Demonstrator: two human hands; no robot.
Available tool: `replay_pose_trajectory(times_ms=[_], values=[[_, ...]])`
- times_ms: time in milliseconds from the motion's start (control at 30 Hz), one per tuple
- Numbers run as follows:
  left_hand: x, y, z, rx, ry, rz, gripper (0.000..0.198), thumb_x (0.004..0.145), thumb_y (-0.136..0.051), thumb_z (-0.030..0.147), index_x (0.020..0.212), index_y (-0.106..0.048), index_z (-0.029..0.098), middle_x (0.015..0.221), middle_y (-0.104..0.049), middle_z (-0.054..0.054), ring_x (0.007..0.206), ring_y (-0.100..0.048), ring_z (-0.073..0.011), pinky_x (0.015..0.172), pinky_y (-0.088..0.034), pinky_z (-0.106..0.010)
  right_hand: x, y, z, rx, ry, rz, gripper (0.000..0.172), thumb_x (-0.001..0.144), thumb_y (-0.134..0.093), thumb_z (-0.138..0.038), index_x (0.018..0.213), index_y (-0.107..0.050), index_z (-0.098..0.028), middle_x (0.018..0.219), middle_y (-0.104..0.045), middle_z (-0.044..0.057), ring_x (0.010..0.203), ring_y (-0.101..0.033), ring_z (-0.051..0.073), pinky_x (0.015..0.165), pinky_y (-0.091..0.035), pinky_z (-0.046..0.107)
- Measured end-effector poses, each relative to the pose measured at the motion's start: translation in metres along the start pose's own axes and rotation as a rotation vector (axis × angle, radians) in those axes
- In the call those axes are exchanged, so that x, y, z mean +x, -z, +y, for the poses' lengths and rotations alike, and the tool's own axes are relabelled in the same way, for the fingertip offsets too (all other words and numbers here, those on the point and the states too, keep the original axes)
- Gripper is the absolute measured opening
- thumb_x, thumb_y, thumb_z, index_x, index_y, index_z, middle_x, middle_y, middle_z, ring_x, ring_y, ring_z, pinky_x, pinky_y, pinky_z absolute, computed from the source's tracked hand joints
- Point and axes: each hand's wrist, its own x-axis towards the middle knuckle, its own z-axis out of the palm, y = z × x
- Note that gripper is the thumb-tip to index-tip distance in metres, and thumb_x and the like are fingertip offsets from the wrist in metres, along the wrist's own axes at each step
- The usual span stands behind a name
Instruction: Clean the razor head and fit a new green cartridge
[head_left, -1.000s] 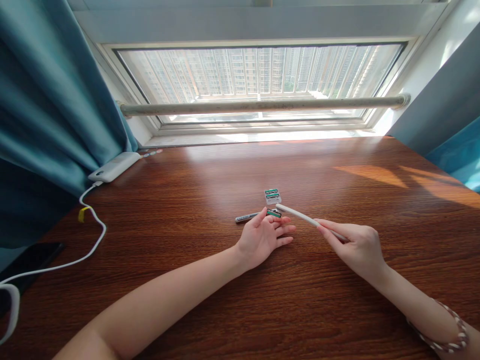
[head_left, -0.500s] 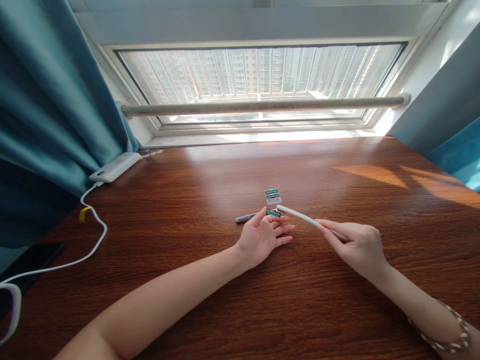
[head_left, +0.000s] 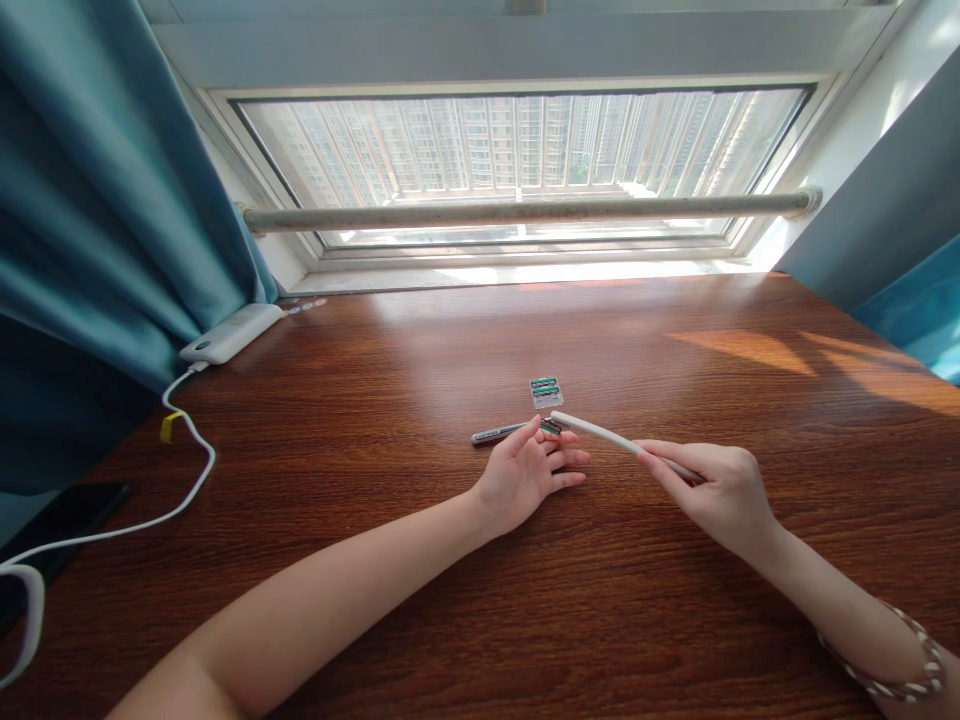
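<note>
My left hand (head_left: 517,478) is palm up, thumb and index finger closed on a small green-and-black razor cartridge (head_left: 551,427); its other fingers are loosely spread. A grey razor handle (head_left: 495,435) lies behind the thumb, its far end partly hidden, so I cannot tell whether it joins the cartridge. My right hand (head_left: 724,490) pinches a white toothbrush (head_left: 604,433) by its handle. The brush's head points left, bristles down, against or just over the cartridge. Beyond the hands, a clear plastic tray (head_left: 547,400) holds green-and-black cartridges.
The brown wood-grain table (head_left: 420,620) reaches to the window sill. A white power bank (head_left: 232,333) with a white cable (head_left: 202,470) lies at the left by the blue curtain (head_left: 112,180). A dark flat device (head_left: 82,510) sits at the left edge. A pipe (head_left: 525,213) crosses the window.
The toothbrush head has shifted slightly left, over the cartridge. The cartridge has turned a little and is more covered by the bristles. Both arms stay nearly in place.
</note>
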Motion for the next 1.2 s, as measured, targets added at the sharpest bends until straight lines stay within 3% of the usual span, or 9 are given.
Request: replay_pose_trajectory(times_ms=[133, 267, 500, 600, 800, 933, 1067, 1200], values=[[0.0, 0.0, 0.001, 0.024, -0.006, -0.006, 0.03, 0.082, -0.044, 0.038, 0.081, -0.059, 0.013, 0.094, -0.055, -0.008, 0.087, -0.055, -0.0201, 0.076, -0.042, -0.034, 0.0, 0.0, 0.0, 0.078, -0.031, -0.009, 0.019, 0.079, -0.056, -0.032, 0.089, -0.069, -0.023, 0.077, -0.07, 0.002, 0.055, -0.059, 0.012, 0.054, -0.044, 0.022], [-0.001, -0.002, 0.0, 0.094, -0.043, -0.01, 0.028, 0.081, -0.045, 0.038, 0.083, -0.058, 0.013, 0.093, -0.055, -0.008, 0.085, -0.056, -0.0199, 0.075, -0.043, -0.034, 0.001, 0.002, 0.0, 0.065, -0.038, -0.036, 0.019, 0.078, -0.057, -0.033, 0.088, -0.07, -0.024, 0.071, -0.07, 0.002, 0.049, -0.057, 0.011, 0.051, -0.043, 0.022], [0.0, -0.002, -0.002, 0.45, -0.312, 0.065, 0.019, 0.076, -0.057, 0.031, 0.086, -0.049, 0.016, 0.081, -0.058, -0.005, 0.082, -0.056, -0.0181, 0.074, -0.043, -0.033, 0.005, 0.01, 0.0, 0.118, 0.013, -0.035, 0.02, 0.078, -0.056, -0.034, 0.086, -0.071, -0.023, 0.067, -0.069, 0.002, 0.047, -0.056, 0.011, 0.047, -0.042, 0.022], [-0.003, -0.002, -0.002, 0.52, -0.378, 0.069, 0.022, 0.072, -0.061, 0.026, 0.088, -0.047, 0.018, 0.092, -0.056, -0.005, 0.083, -0.056, -0.0167, 0.073, -0.043, -0.031, 0.007, 0.013, 0.001, 0.064, 0.01, 0.007, 0.019, 0.078, -0.056, -0.033, 0.087, -0.07, -0.023, 0.06, -0.066, 0.001, 0.046, -0.054, 0.011, 0.048, -0.04, 0.022], [-0.006, -0.004, 0.001, 0.627, -0.441, 0.066, 0.022, 0.072, -0.062, 0.02, 0.089, -0.048, 0.019, 0.095, -0.055, -0.004, 0.083, -0.054, -0.0146, 0.075, -0.041, -0.027, 0.008, 0.015, 0.003, 0.079, 0.148, -0.022, 0.016, 0.077, -0.059, -0.029, 0.088, -0.07, -0.023, 0.052, -0.059, -0.001, 0.044, -0.048, 0.01, 0.048, -0.037, 0.024], [-0.007, -0.005, 0.0, 0.707, -0.467, 0.083, 0.022, 0.071, -0.062, 0.018, 0.09, -0.05, 0.019, 0.09, -0.055, -0.003, 0.083, -0.053, -0.0143, 0.077, -0.039, -0.027, 0.008, 0.015, 0.006, 0.003, 0.173, 0.037, 0.017, 0.077, -0.059, -0.026, 0.09, -0.069, -0.023, 0.054, -0.06, -0.001, 0.045, -0.047, 0.01, 0.05, -0.036, 0.025], [-0.007, -0.005, -0.001, 0.714, -0.514, 0.104, 0.025, 0.066, -0.066, 0.016, 0.087, -0.053, 0.019, 0.098, -0.053, -0.004, 0.087, -0.051, -0.0146, 0.074, -0.039, -0.025, 0.009, 0.017, 0.008, 0.026, 0.281, -0.032, 0.019, 0.076, -0.06, -0.024, 0.094, -0.068, -0.024, 0.055, -0.06, -0.001, 0.046, -0.046, 0.01, 0.051, -0.035, 0.025], [-0.006, -0.004, 0.0, 0.75, -0.504, 0.085, 0.023, 0.068, -0.064, 0.017, 0.089, -0.053, 0.019, 0.098, -0.053, -0.004, 0.088, -0.05, -0.0151, 0.075, -0.039, -0.025, 0.008, 0.017, 0.01, -0.042, 0.178, 0.057, 0.019, 0.076, -0.06, -0.027, 0.093, -0.068, -0.024, 0.059, -0.063, 0.0, 0.05, -0.052, 0.011, 0.056, -0.04, 0.025]])
